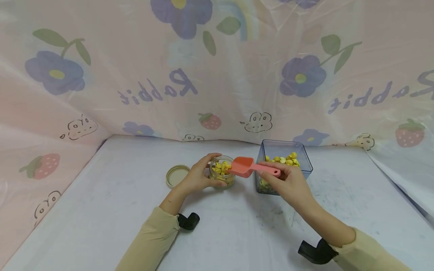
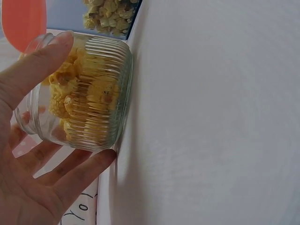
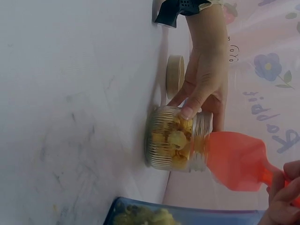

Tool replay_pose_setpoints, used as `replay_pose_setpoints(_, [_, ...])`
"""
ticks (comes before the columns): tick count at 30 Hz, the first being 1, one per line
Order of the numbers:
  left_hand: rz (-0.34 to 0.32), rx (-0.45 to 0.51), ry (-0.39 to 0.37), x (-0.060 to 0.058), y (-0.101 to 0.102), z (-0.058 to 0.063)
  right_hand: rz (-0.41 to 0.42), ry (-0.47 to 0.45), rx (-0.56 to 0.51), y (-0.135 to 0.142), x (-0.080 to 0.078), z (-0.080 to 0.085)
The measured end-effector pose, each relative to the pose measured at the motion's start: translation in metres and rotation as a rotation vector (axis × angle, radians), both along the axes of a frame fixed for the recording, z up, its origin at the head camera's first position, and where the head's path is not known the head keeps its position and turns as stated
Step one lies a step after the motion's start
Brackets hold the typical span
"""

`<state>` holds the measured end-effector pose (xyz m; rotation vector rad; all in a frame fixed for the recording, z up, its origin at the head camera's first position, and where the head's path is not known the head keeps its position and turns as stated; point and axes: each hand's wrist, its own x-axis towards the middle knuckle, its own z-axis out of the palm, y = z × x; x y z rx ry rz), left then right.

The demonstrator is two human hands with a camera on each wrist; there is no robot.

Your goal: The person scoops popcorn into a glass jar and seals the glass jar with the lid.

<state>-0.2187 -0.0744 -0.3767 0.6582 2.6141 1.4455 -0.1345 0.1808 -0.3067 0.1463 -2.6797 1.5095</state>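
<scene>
White tabletop (image 1: pixel 230 233): left grip (image 1: pixel 197 176) clasps jar (image 2: pixel 96 93), right grip (image 1: pixel 289 184) pinches scoop (image 1: pixel 242 166).

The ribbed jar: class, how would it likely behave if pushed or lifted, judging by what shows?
The jar looks like glass, so it is probably stiff and breakable. Its squat, wide shape suggests a low push would slide it, not tip it. The puffy popcorn inside probably adds little weight.

We face a creased pink sheet (image 1: pixel 237 86) that walls the far side and the left, printed with purple flowers (image 1: pixel 55 74), strawberries (image 1: pixel 410 133) and mirrored lettering (image 1: pixel 145 89); before us spreads a white surface (image 1: pixel 230 237), smudged grey toward the right.
</scene>
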Motion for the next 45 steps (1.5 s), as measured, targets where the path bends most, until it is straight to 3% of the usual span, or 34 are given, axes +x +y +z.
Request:
replay_pose_setpoints(32, [-0.011, 0.015, 0.010, -0.001, 0.002, 0.000, 0.008, 0.043, -0.113, 0.002, -0.002, -0.001])
replay_pose_setpoints(45, [0.007, -0.013, -0.019, 0.003, 0.004, 0.003, -0.027, 0.073, -0.284, 0.010, 0.001, -0.009])
